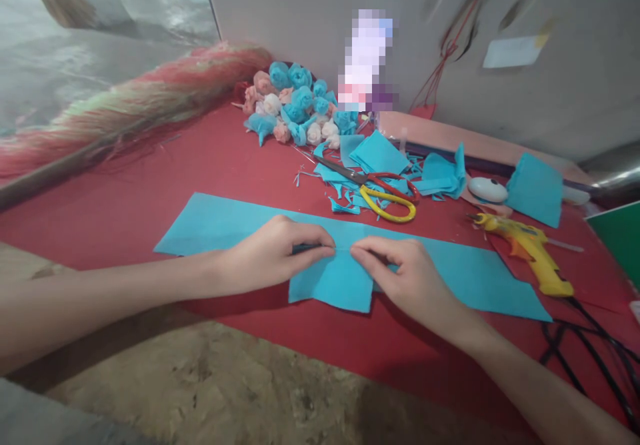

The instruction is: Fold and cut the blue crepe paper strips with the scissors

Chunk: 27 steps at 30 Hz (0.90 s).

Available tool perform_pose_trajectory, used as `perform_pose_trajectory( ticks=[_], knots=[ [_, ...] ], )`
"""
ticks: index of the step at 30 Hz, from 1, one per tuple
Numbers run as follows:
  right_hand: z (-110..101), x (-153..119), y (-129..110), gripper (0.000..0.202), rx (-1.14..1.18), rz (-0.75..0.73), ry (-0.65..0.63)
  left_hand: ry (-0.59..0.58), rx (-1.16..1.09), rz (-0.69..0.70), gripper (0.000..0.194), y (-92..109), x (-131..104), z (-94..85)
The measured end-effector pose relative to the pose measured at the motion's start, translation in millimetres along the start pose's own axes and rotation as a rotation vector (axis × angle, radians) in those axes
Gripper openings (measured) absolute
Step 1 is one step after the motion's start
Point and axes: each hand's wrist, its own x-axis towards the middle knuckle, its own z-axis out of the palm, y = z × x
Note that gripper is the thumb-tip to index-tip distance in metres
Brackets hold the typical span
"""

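Observation:
My left hand (pixel 273 253) and my right hand (pixel 406 273) are both closed in a pinch, close together, at the upper edge of a small blue crepe-paper piece (pixel 331 285). The piece hangs down from the fingertips towards the table's front edge, its lower rim slightly wavy. Under and behind the hands a long blue crepe-paper strip (pixel 460 273) lies flat across the red table (pixel 115 212). Scissors (pixel 387 202) with one yellow and one red handle rest just beyond the strip. To the right lies a yellow hot glue gun (pixel 533 248).
Blue, pink and white paper flowers (pixel 300 102) are heaped at the back. Blue scraps (pixel 350 195) and cut squares (pixel 381 154) surround the scissors. A white oval object (pixel 487 190) sits near the glue gun, whose black cable (pixel 590 338) trails right. A broom (pixel 150 98) lies left.

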Motion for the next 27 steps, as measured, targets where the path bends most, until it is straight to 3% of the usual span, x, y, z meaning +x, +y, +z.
perform_pose_trajectory(
  ticks=[13,19,22,27],
  knots=[
    [-14,7,7,0.026,0.073,0.062,0.043,0.098,-0.006,-0.103,0.026,-10,4,-7.4],
    [-13,3,-4,0.016,0.018,0.041,-0.04,-0.033,-0.226,-0.175,0.022,-2,-4,-3.0],
    [-7,-1,-8,0.018,0.002,-0.002,-0.093,-0.072,-0.225,-0.137,0.021,4,-7,-0.5],
    [-6,-2,-7,0.018,-0.022,-0.064,0.003,-0.048,-0.316,-0.196,0.019,5,-4,-1.3]
  ],
)
